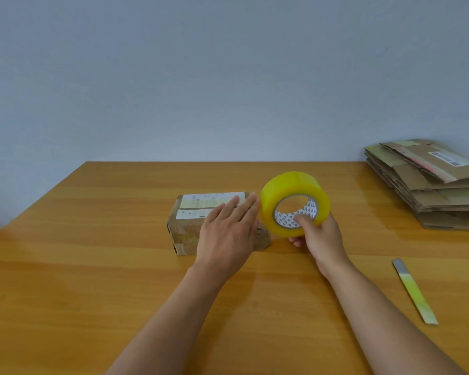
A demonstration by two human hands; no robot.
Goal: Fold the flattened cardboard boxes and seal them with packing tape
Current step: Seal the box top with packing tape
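Two hands, box (pixel 190 226), tape roll (pixel 290 196) mid-table

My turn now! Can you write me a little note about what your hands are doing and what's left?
Left hand: flat on the folded box mid-table, steadying it.
Right hand: holds the yellow tape roll beside the box.
Knife: on the table, to the right.
Done: this box is folded.
Left: finish its taping, then do the flattened boxes at far right.
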